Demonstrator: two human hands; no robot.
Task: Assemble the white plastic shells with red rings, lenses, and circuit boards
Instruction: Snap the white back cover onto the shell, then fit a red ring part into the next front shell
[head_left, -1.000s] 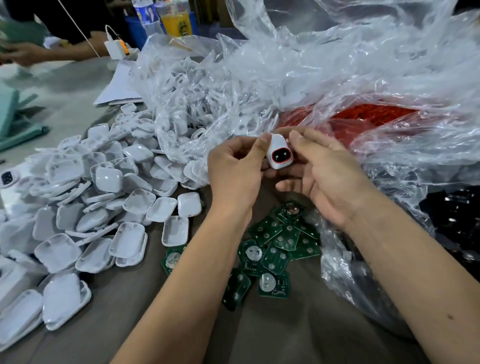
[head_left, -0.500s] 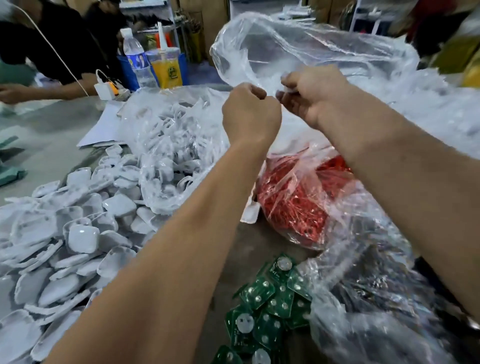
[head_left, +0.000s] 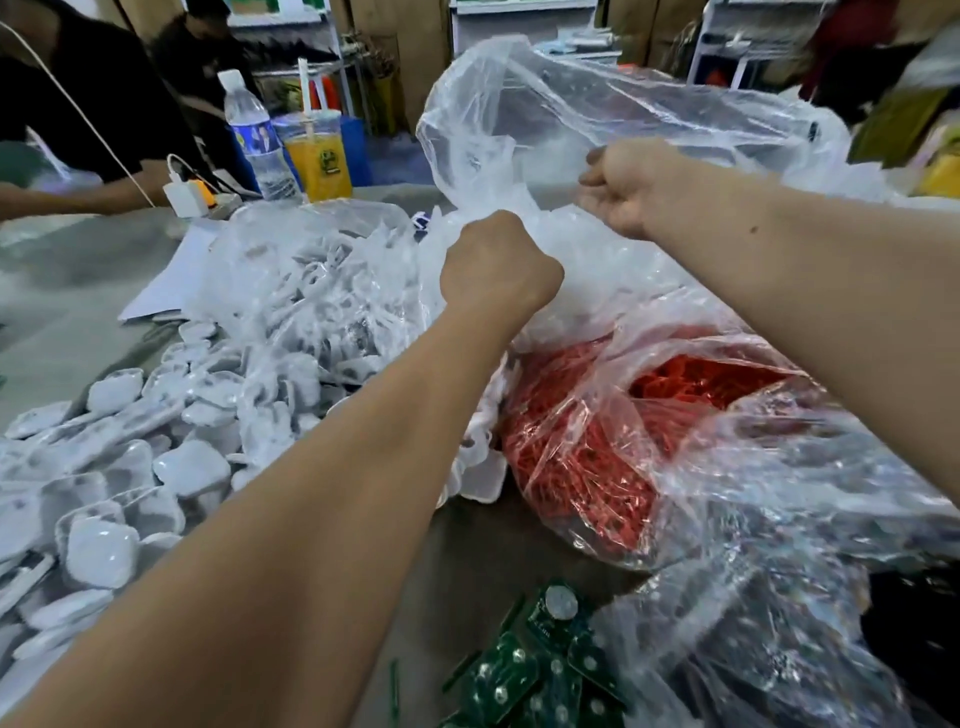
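**Both hands up at the clear bag, parts spread out below**

Your left hand (head_left: 498, 265) sits in the middle of the frame, fingers curled into a fist that bunches the thin film of the large clear bag (head_left: 597, 114). Your right hand (head_left: 631, 184), higher and to the right, is curled as well and seems to pinch the same film, though its fingertips are turned away and you cannot see whether a small part is tucked inside. The bag rises above both hands toward the top centre.

That film is light, soft and slippery; it will stretch and slide rather than bear a pull, so take it in a gathered bunch near the mouth, not by a single layer.

Below your right forearm, right of centre, the red rings (head_left: 587, 457) lie massed in their own clear bag. They look thin and springy and likely to tangle, so lift one by its rim. Across the left side of the frame the white plastic shells (head_left: 192, 467) are heaped on the table (head_left: 62, 291), some spilling from another bag. They look stiff, smooth and very light; grip one by its edges. At the bottom centre the circuit boards (head_left: 540, 670) lie in a loose pile, rigid but probably delicate, so hold them by the edges. Lenses cannot be made out.

At the upper left stand a water bottle (head_left: 254, 140) and a cup of orange drink (head_left: 317, 156).
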